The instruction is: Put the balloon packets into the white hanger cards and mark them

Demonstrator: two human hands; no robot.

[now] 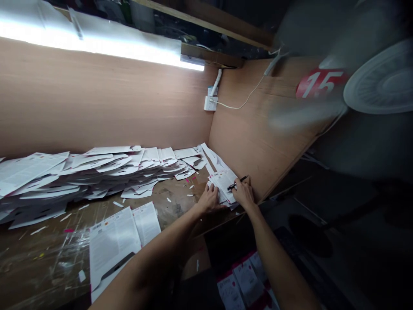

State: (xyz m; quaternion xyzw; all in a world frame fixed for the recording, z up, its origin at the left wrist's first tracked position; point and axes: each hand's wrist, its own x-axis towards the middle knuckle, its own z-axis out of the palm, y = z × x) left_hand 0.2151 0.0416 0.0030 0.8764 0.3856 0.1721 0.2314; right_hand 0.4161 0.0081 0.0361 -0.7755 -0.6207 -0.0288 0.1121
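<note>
Head view: tilted, looking down at a wooden table (pixel 180 206) in a corner between plywood panels.
Left hand (pixel 208 200): resting on the near end of a small stack of printed card sheets (pixel 222 183), close to the table's far corner.
Left fingers (pixel 216 206): spread wide and flat on the stack's edge, gripping nothing.
Right hand (pixel 243 192): just beside the left hand, over the same stack.
Right fingers (pixel 240 183): curled narrow around a black pen (pixel 237 183), its tip towards the top sheet.
Table: a long pile of loose die-cut sheets (pixel 97 165) along the back edge, a folded sheet (pixel 112 245) near the front edge, paper scraps (pixel 169 199) between them.
Wall: a fluorescent tube (pixel 97 47) above, a white socket (pixel 210 103) with a cable (pixel 238 105) in the corner.
Right side: a blurred white fan (pixel 383 77) and a red "15" label (pixel 319 84).
Below the table: pink-marked sheets (pixel 245 284).
</note>
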